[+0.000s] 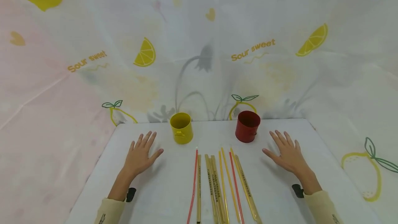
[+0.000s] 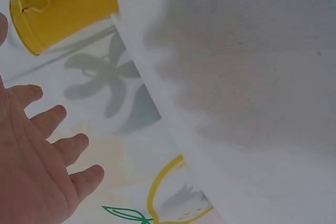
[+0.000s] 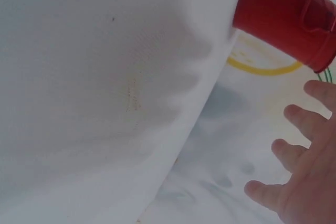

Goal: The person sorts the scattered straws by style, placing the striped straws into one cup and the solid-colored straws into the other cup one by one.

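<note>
Where the left hand (image 1: 140, 156) is: over the left part of the white-topped table (image 1: 168, 196), fingers straight and spread, back upward, its grasp empty.
Right hand (image 1: 287, 156): over the opposite side, thumb pointing inward, fingers likewise spread, also empty.
Wrists: each carries a small black device (image 1: 131, 194), with a beige sleeve (image 1: 110, 212) behind it.
Beside the left fingers: a yellow round cup with a small loop handle (image 1: 185, 132), upright near the far table edge, apart from the hand.
Beside the right fingers: a dark red round cup with a similar handle (image 1: 247, 132), upright near the same edge, also untouched.
Sticks between the hands: from left to right, a thin red stick (image 1: 195, 175), a flat tan strip with dark print (image 1: 199, 182), a close bunch of similar printed tan strips (image 1: 210, 182), two slender yellow sticks (image 1: 223, 182), another red stick (image 1: 235, 182), then a third yellow stick (image 1: 242, 182) alongside one more tan strip (image 1: 247, 186).
Backdrop: a pale cloth printed with lemons and "Sour sweet" (image 1: 214, 89).
</note>
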A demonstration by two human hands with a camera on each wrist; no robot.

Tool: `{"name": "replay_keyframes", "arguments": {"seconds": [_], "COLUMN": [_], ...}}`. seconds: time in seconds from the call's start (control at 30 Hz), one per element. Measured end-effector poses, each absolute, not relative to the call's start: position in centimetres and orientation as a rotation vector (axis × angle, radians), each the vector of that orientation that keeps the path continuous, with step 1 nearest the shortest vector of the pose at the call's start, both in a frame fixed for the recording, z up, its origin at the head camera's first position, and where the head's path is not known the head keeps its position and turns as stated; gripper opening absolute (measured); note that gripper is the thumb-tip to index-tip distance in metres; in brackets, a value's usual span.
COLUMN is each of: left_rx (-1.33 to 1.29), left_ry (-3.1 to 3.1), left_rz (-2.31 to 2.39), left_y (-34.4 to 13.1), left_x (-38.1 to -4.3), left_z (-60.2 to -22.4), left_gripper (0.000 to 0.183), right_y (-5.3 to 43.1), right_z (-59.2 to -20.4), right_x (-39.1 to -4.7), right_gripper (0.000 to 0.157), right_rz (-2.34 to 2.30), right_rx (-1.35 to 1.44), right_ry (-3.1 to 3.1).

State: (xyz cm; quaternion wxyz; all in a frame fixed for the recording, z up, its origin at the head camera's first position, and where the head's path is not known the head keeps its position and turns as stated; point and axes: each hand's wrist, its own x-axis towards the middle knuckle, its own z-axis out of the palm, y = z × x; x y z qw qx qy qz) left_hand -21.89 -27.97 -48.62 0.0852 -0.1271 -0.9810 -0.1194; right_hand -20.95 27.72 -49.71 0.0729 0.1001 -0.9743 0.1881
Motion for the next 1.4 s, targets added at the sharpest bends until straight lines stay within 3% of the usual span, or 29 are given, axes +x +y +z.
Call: {"name": "replay_keyframes", "arguments": {"seconds": [0.4,0.67,0.93,1.4], "left_rx": [-0.375,-0.335,-0.28,-0.291], "left_ry": [-2.818,-2.813,-2.738,-2.605], "left_rz": [-0.531,-0.722,-1.116,-1.763], "left_y": [-26.6,-25.1,-23.8,-21.2], "left_x": [-25.5,-27.0,-28.6,-29.8], "left_z": [-47.3,-48.0,-48.8,-49.0], "left_gripper": [0.089,0.104,0.112,0.107], "right_y": [27.3,27.1,26.9,26.8], "right_z": [-48.8,-49.1,-49.1,-49.3], "right_x": [-21.3,-20.7,-20.5,-20.1], "right_gripper": [0.086,0.084,0.083,0.083], "right_rz": [0.619,0.626,0.634,0.658], "right_rx": [0.292,0.303,0.309,0.314], "right_ry": [-2.94,-2.926,-2.902,-2.912]}}
